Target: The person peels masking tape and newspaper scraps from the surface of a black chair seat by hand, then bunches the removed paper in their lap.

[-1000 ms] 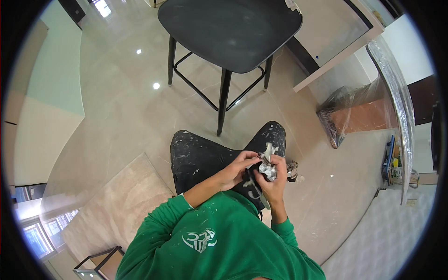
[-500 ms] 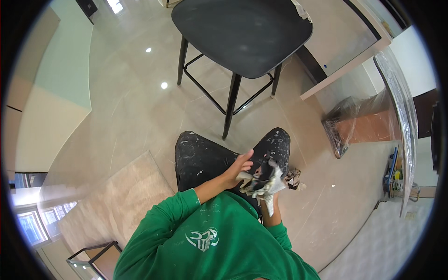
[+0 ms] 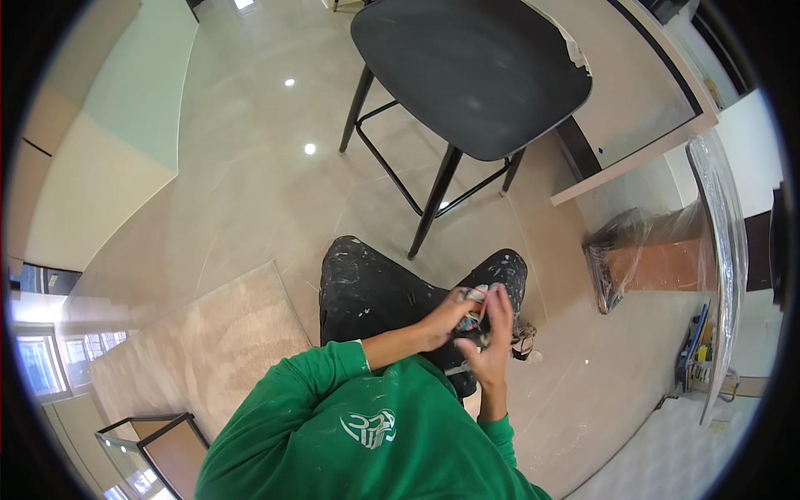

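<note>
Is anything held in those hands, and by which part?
A crumpled, mixed-colour wad, seemingly held by its left side in the left hand. The right hand is at its right, too blurred to tell whether it grips.

Stool seat (image 3: pixel 471 75) matt; flr (image 3: pixel 250 192) glossy; wad (image 3: pixel 472 320) crumpled, poss. plastic.

A crumpled wad (image 3: pixel 472 320), whitish with dark and coloured patches, sits partly hidden between the fingers (image 3: pixel 503 313), toward half past four from centre.
</note>
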{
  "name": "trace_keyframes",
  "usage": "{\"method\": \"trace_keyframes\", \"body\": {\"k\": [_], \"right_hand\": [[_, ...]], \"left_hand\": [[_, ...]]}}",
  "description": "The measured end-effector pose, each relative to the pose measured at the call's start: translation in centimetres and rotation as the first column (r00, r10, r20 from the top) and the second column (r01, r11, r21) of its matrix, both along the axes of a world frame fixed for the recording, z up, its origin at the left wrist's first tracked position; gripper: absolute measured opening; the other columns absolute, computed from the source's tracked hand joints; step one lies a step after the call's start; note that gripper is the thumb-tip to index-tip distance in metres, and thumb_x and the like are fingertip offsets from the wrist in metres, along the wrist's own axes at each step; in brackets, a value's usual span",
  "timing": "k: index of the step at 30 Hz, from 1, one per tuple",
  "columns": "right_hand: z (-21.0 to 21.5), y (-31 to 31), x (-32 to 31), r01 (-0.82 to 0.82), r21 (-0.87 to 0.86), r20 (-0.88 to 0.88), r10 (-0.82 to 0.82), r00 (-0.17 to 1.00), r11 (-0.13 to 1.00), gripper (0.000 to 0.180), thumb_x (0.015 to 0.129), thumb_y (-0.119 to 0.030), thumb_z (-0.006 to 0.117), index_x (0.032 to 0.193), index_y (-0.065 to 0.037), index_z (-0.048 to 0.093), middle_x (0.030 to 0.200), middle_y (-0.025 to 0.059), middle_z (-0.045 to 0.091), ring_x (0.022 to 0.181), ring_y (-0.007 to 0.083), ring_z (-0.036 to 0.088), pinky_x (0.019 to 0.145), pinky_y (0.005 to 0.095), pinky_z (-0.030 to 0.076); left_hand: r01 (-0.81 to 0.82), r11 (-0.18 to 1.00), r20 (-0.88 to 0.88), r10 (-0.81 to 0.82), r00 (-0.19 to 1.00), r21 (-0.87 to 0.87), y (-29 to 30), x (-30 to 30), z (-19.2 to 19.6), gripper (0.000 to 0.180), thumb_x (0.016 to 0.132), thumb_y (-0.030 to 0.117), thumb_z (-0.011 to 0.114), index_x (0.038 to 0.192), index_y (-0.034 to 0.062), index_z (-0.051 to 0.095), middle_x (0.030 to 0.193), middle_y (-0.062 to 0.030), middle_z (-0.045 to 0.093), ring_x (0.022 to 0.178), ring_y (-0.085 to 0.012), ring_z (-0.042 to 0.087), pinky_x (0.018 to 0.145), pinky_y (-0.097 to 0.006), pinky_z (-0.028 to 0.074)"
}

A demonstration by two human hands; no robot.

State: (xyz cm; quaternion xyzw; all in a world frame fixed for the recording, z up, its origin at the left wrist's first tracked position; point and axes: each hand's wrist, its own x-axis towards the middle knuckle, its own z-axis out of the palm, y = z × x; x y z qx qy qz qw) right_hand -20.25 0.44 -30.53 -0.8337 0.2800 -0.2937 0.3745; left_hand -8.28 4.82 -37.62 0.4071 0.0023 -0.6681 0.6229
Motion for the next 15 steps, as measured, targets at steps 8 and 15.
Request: {"method": "trace_keyframes", "body": {"k": [8, 15], "right_hand": [[-4.8, -2.6, -5.7, 0.464, 0.074, 0.133, -0.470, 0.873, 0.883, 0.035, 0.085, -0.016, 0.083, 0.113, -0.002, 0.067, 0.124, 0.0163, 0.064, 0.113, 0.0269, 0.063, 0.100, 0.0388, 0.049], [-14.0, -8.0, -16.8, 0.867, 0.364, 0.039, -0.935, 0.352, 0.341, 0.055, 0.102, -0.039, 0.064, 0.129, 0.009, 0.058, 0.124, 0.0181, 0.066, 0.107, 0.0242, 0.065, 0.092, 0.0369, 0.053]], "left_hand": [[0.182, 0.942, -0.389, -0.286, 0.876, -0.283, -1.2, 0.5, 0.2, 0.055, 0.103, 0.040, 0.049, 0.147, 0.0081, 0.043, 0.136, -0.0114, 0.059, 0.130, -0.0239, 0.054, 0.113, -0.043, 0.041], [0.183, 0.977, 0.289, -0.145, 0.946, -0.110, -0.2, 1.4, -1.2, 0.045, 0.103, 0.026, 0.062, 0.141, 0.0026, 0.052, 0.136, -0.0141, 0.061, 0.125, -0.0211, 0.060, 0.108, -0.037, 0.047]]}}
